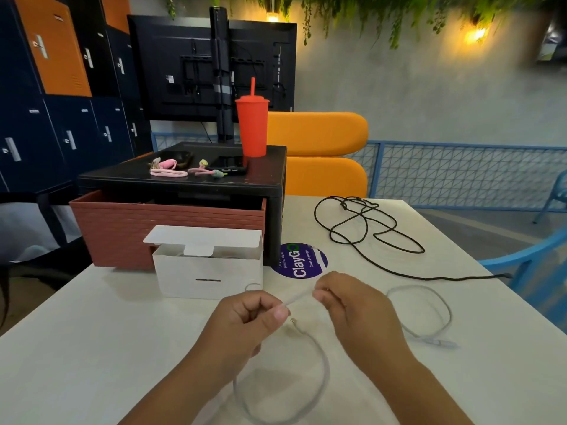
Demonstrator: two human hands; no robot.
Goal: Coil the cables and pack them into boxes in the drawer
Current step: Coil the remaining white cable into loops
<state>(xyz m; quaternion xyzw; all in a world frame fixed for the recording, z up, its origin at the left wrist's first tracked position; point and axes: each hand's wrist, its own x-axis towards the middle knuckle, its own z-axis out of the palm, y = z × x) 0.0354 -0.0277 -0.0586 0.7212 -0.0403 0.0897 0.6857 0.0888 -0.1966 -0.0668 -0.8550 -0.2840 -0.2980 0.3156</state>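
Note:
A thin white cable [319,354] hangs between my hands over the white table [92,348]. My left hand [245,323] pinches it near one end, and a loop droops below. My right hand [352,305] pinches the same cable a little further right. A second white cable [441,305] lies loose on the table to the right. A black cable [362,228] sprawls uncoiled at the far right. An open white box [208,271] stands in front of the pulled-out reddish drawer [165,231].
The drawer belongs to a black stand [184,176] carrying a red tumbler [252,127], pink cable ties [168,168] and phones. A round purple sticker [302,260] marks the table. Blue chairs [527,265] stand at the right edge, an orange seat [319,148] behind.

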